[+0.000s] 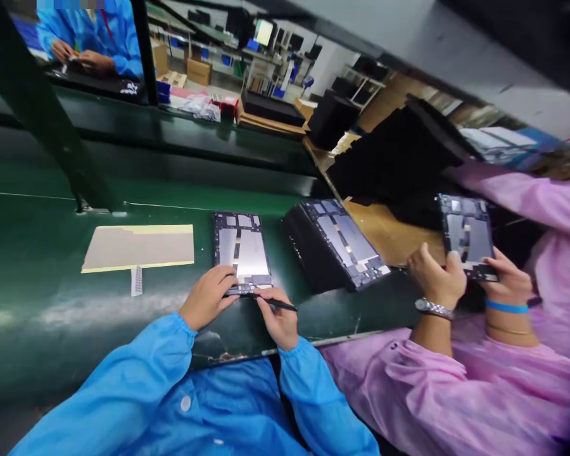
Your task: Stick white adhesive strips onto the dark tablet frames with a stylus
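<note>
An opened tablet (251,250) lies on the green bench in front of me, its silver inner plate and dark flex cable showing. My left hand (209,296) grips its lower left corner, thumb at the near edge and fingers over the face. A slim black tool, apparently tweezers (282,305), is pinched in my right hand (281,320) by the tablet's lower edge; the tip is hard to make out there. To the right, another opened tablet (349,244) rests tilted on top of a dark stack (308,253).
Left of my tablet lies a grey-beige sheet with yellow edges (140,247) and a small printed label strip (137,282). A co-worker in pink (456,380) holds another opened tablet (470,231) at right. A green post (57,120) rises at left. Across the bench, a person in blue (118,38) works.
</note>
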`<action>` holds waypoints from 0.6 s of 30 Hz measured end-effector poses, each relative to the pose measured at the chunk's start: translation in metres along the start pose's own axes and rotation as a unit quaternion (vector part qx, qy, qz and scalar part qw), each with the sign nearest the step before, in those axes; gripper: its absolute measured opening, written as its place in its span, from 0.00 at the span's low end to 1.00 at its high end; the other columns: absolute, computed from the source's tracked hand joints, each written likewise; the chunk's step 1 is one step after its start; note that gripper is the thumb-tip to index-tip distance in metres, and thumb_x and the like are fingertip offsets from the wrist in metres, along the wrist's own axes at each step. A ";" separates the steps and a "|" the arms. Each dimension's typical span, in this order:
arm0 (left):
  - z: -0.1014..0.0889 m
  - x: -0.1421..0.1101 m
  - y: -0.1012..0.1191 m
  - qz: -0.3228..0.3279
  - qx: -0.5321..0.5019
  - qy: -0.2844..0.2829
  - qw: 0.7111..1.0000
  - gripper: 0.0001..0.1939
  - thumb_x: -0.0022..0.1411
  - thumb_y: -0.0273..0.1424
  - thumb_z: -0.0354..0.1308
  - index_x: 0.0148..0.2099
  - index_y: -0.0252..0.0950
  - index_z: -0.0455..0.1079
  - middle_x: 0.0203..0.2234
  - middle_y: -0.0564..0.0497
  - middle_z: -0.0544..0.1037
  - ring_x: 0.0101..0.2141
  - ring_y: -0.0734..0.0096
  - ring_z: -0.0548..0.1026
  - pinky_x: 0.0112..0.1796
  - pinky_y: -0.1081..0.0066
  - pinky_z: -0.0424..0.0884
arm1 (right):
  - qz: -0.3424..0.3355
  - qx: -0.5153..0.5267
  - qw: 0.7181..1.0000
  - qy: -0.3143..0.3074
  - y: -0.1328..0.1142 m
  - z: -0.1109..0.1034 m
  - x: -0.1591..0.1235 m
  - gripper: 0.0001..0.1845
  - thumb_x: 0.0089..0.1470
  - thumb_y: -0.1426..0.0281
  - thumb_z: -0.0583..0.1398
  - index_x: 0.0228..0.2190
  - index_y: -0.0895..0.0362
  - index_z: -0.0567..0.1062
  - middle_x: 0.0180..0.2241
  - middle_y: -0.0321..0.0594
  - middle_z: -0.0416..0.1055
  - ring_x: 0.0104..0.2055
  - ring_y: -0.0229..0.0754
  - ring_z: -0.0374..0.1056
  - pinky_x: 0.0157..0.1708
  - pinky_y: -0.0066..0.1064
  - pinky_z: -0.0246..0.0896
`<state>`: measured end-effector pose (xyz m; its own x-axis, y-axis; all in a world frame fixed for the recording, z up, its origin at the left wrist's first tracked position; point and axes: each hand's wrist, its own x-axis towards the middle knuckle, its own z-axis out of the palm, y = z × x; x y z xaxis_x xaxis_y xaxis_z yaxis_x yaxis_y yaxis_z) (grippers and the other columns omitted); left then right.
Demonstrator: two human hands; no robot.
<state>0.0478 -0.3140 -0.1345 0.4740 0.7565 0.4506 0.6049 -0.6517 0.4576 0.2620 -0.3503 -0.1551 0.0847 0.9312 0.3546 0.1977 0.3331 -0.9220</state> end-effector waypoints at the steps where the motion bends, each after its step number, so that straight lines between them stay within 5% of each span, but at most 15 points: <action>1: 0.000 -0.001 0.000 -0.002 -0.008 0.002 1.000 0.09 0.65 0.30 0.59 0.48 0.39 0.69 0.51 0.43 0.75 0.52 0.57 0.74 0.54 0.53 0.72 | -0.018 -0.007 1.000 -0.009 0.000 0.000 0.000 0.03 0.57 0.67 0.65 0.33 0.52 0.76 0.34 0.41 0.81 0.41 0.46 0.78 0.50 0.47 0.74; 11: 0.000 -0.001 0.003 -0.015 -0.023 -0.011 1.000 0.10 0.66 0.27 0.57 0.50 0.36 0.67 0.53 0.41 0.74 0.56 0.55 0.72 0.59 0.49 0.69 | -0.107 -0.022 0.994 -0.027 -0.010 -0.002 0.003 0.10 0.59 0.78 0.62 0.39 0.51 0.76 0.36 0.40 0.80 0.40 0.45 0.79 0.53 0.52 0.74; 18: 0.000 -0.001 0.006 -0.031 -0.026 -0.019 0.999 0.10 0.67 0.26 0.56 0.50 0.38 0.68 0.53 0.43 0.74 0.58 0.56 0.71 0.61 0.50 0.67 | -0.097 -0.048 0.994 -0.020 -0.011 -0.002 0.004 0.10 0.59 0.79 0.62 0.39 0.51 0.76 0.36 0.41 0.80 0.41 0.45 0.79 0.51 0.51 0.76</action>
<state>0.0505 -0.3188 -0.1319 0.4614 0.7963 0.3912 0.6000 -0.6048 0.5236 0.2622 -0.3508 -0.1436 -0.0020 0.8561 0.5168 0.2994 0.4936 -0.8165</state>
